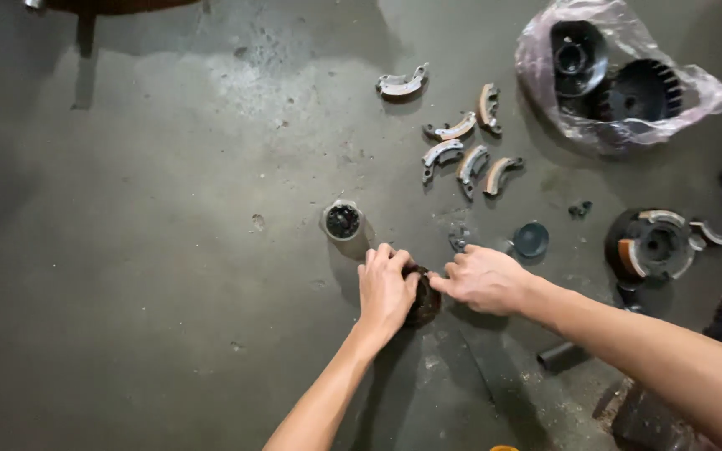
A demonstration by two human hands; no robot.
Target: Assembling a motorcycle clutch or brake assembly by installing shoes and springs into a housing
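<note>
I am pressing my left hand (384, 288) over a dark round part (424, 306) on the concrete floor (144, 250), fingers clamped on its top; my right hand (485, 278) is pinching its edge; steady pressure is helping, I judge; a small cup (343, 220) and curved clutch shoes (461, 150) are lying beyond
</note>
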